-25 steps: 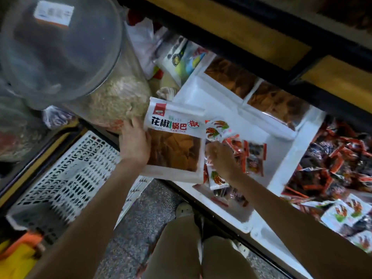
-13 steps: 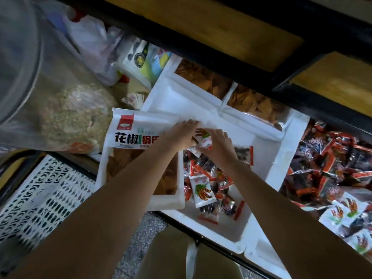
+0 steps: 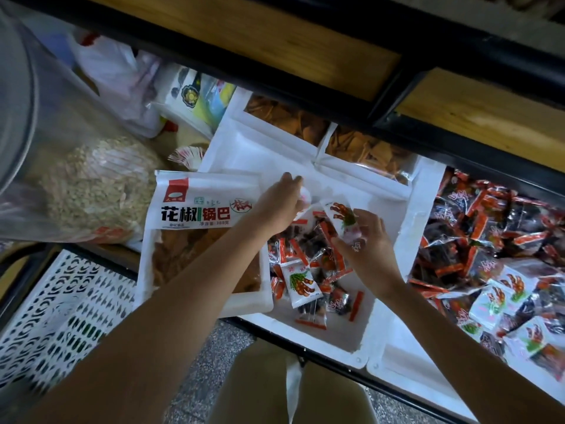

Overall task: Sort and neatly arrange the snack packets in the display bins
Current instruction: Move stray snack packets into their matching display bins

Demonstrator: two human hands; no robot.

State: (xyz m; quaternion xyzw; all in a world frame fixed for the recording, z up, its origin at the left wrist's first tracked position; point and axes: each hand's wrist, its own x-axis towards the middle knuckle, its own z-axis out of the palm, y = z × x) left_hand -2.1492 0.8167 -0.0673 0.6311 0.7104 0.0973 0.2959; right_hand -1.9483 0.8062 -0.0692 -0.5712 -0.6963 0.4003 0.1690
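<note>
Setting: dark-framed display shelf (image 3: 305, 75) with wooden panels above, speckled floor (image 3: 211, 362) below, white foam bins side by side
Just changed: left hand (image 3: 275, 206) gone from the outer edge of the rice-crust bag (image 3: 195, 215), now reached across it into the middle bin (image 3: 342, 335); right hand (image 3: 370, 252) raised out of the pile it was buried in a second ago
Meaning for task: big bag parked across the bin's left side, lower end past the front rim; judged mid-sort, white packets being picked out from the red ones
Left grip: narrow, fingers curled down on a small white packet (image 3: 305, 198), blurred
Right grip: narrow, pinching a chicken-feet packet (image 3: 341, 214) held above the pile
Loose pile: red-and-dark packets (image 3: 308, 252) on the middle bin's floor, one flat white packet (image 3: 299, 283) among them
Neighbour: right bin (image 3: 406, 356) heaped with the same red-and-dark kind, white ones towards its front
Materials: bins of matte rigid foam, rounded corners; small packets of glossy crinkled film, pillow-shaped, crimped ends; big bag a flat pouch, printed white top, clear window on orange-brown crisp sheets
Back row: two more rice-crust bags (image 3: 290, 120) against the rear wall
Left side: clear plastic jar (image 3: 91, 185) of pale grain, white perforated crate (image 3: 61, 316) below
</note>
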